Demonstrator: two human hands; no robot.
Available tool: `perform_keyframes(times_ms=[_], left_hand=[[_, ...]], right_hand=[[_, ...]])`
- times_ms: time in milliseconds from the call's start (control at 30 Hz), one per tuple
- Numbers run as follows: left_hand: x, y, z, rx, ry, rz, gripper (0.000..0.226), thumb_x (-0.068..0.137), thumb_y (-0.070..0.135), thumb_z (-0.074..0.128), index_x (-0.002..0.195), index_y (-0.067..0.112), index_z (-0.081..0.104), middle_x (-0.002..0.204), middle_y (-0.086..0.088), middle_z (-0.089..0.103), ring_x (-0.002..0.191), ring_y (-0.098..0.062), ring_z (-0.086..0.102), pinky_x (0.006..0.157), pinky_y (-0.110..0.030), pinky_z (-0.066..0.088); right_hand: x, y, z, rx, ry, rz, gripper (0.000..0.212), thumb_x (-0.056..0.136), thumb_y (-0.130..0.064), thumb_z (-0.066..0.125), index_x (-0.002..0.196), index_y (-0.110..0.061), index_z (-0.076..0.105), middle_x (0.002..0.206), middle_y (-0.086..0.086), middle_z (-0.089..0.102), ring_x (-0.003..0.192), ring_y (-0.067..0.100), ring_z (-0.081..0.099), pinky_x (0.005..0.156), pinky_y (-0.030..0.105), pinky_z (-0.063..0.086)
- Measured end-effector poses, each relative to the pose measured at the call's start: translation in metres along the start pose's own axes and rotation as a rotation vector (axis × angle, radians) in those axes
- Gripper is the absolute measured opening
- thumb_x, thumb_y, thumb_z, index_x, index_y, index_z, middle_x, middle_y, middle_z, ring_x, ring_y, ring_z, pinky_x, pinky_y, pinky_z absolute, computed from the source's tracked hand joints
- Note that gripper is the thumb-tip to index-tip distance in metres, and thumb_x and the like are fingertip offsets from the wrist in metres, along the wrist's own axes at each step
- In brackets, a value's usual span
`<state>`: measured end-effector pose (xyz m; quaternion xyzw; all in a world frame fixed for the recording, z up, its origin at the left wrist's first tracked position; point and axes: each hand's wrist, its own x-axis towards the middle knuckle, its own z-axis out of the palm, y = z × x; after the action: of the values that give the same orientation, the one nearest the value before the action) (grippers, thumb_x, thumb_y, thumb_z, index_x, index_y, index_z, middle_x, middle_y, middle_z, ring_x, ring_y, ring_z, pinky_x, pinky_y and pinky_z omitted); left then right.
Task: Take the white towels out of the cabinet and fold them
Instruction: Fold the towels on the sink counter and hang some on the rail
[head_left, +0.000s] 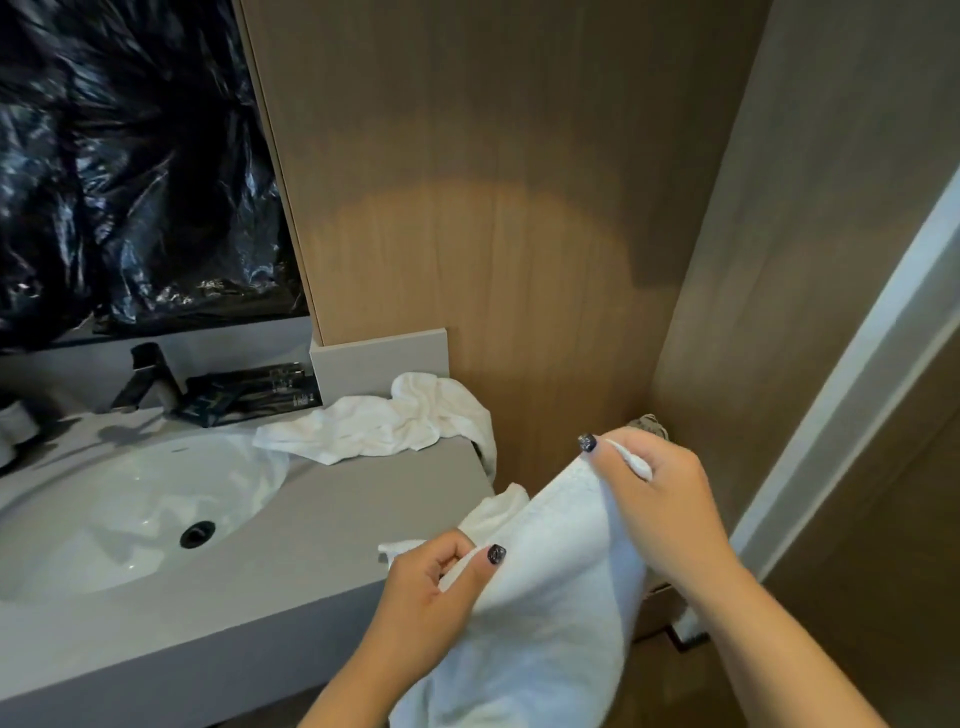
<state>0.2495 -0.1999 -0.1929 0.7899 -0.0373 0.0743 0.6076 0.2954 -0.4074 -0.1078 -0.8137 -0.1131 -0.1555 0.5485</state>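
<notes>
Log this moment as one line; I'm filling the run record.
phase: folding | left hand: gripping white towel edge | right hand: pinching its upper corner | second towel: crumpled on counter by sink

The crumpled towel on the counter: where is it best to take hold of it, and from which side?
Probably the corner of the crumpled towel that hangs over the counter edge, reached from the right. It hangs free there; the rest lies bunched. Both hands are busy with another towel.
</notes>
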Motion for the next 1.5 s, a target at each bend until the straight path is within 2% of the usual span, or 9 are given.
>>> perform_keyframes(times_ms=[200,567,633,733,933,1100,1233,1400,1500], left_hand=[[-0.024,-0.016,-0.006,0.097,-0.144,-0.099,0.034,0.094,0.035,0.063,0.065,0.052,0.062,0.062,0.025,0.057,0.06,0.007,0.049,0.057,-0.008,0.034],[-0.063,0.004,-0.103,0.069,-0.112,0.14,0.019,0.091,0.05,0.054,0.086,0.034,0.063,0.076,0.01,0.064,0.068,0.0,0.055,0.063,-0.013,0.041],[-0.076,0.005,-0.115,0.05,-0.11,0.154,0.014,0.092,0.041,0.056,0.084,0.033,0.064,0.077,0.009,0.066,0.071,-0.002,0.058,0.065,-0.014,0.043],[-0.097,0.0,-0.135,0.033,-0.066,0.132,0.012,0.09,0.04,0.058,0.084,0.033,0.065,0.077,0.009,0.067,0.07,-0.003,0.058,0.064,-0.015,0.043],[-0.13,-0.027,-0.168,0.07,-0.015,0.019,0.03,0.093,0.043,0.063,0.071,0.024,0.058,0.058,0.014,0.048,0.055,-0.003,0.04,0.053,-0.015,0.032],[-0.147,-0.04,-0.19,0.115,-0.023,-0.07,0.027,0.093,0.039,0.063,0.069,0.025,0.059,0.056,0.013,0.049,0.052,-0.002,0.039,0.052,-0.016,0.033],[-0.14,-0.026,-0.191,0.131,-0.015,-0.021,0.023,0.094,0.026,0.064,0.073,0.034,0.064,0.069,0.016,0.062,0.064,0.0,0.053,0.061,-0.011,0.04],[-0.129,0.006,-0.159,0.129,-0.169,0.133,0.017,0.095,0.026,0.061,0.085,0.037,0.067,0.082,0.02,0.068,0.079,-0.001,0.061,0.069,-0.009,0.041],[-0.123,0.02,-0.135,0.169,-0.246,0.204,0.013,0.092,0.033,0.057,0.087,0.036,0.069,0.084,0.019,0.069,0.08,-0.005,0.064,0.073,-0.019,0.048]], right_hand=[[-0.003,-0.009,-0.032,-0.064,0.328,0.089,0.024,0.09,-0.017,0.064,0.072,-0.032,0.069,0.075,-0.021,0.066,0.078,-0.007,0.06,0.061,0.023,0.045],[-0.086,-0.053,0.107,-0.143,-0.723,0.066,0.052,0.084,-0.031,0.071,0.129,-0.05,0.052,0.085,-0.023,0.063,0.077,-0.004,0.055,0.072,0.018,0.045],[-0.105,-0.058,0.124,-0.143,-0.667,0.012,0.018,0.088,-0.029,0.067,0.096,-0.044,0.065,0.084,-0.018,0.066,0.077,0.0,0.057,0.071,0.026,0.047],[-0.128,-0.066,0.138,-0.153,-0.527,-0.007,0.029,0.092,-0.024,0.064,0.071,-0.043,0.058,0.067,-0.016,0.059,0.063,0.002,0.052,0.059,0.02,0.038],[-0.151,-0.078,0.149,-0.164,-0.151,-0.041,0.03,0.092,-0.025,0.059,0.072,-0.003,0.057,0.063,0.011,0.055,0.062,0.021,0.05,0.062,0.04,0.04],[-0.14,-0.088,0.116,-0.229,0.029,0.036,0.017,0.091,-0.015,0.06,0.077,-0.017,0.069,0.071,-0.006,0.066,0.072,0.008,0.056,0.061,0.025,0.041],[-0.135,-0.091,0.106,-0.491,-0.259,0.13,0.014,0.089,-0.037,0.063,0.097,-0.026,0.065,0.086,-0.007,0.067,0.08,0.012,0.061,0.07,0.037,0.053],[-0.156,-0.087,0.117,-0.622,-0.638,0.044,0.084,0.078,-0.053,0.067,0.141,-0.063,0.013,0.102,-0.009,0.069,0.09,0.011,0.064,0.076,0.032,0.055],[-0.162,-0.08,0.124,-0.451,-0.7,0.03,0.058,0.079,-0.051,0.061,0.133,-0.057,0.04,0.108,-0.008,0.069,0.098,0.011,0.063,0.083,0.036,0.054]])
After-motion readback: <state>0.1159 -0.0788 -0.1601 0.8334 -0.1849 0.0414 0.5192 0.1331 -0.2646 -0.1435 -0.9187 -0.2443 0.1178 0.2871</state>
